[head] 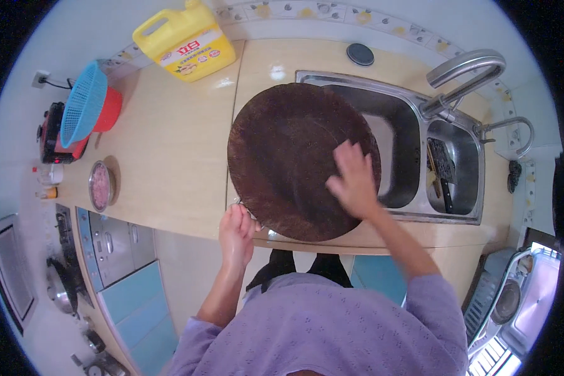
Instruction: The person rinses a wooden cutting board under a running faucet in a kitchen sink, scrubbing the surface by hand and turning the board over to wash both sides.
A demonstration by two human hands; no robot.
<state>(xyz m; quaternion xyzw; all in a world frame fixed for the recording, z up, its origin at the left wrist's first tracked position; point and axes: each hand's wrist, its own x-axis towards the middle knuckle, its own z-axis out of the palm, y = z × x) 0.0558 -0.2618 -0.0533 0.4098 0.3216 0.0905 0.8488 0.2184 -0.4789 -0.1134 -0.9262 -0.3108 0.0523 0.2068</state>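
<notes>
A large, round, dark brown wok [291,155] is tipped up before me, partly over the counter and the left edge of the big sink basin. Its brown, worn face is turned to me. My left hand [237,225] is closed around the small metal loop handle at the wok's lower left rim. With fingers spread, my right hand [355,181] lies on or just over the right part of the wok's face; it is slightly blurred. Nothing is gripped in that hand.
The steel double sink [406,214] has a tall faucet [467,70]; a knife [446,195] lies in its small basin. A yellow jug [185,42], a blue colander [81,105], a metal bowl of minced meat [101,185] and a black round lid [360,54] stand on the counter.
</notes>
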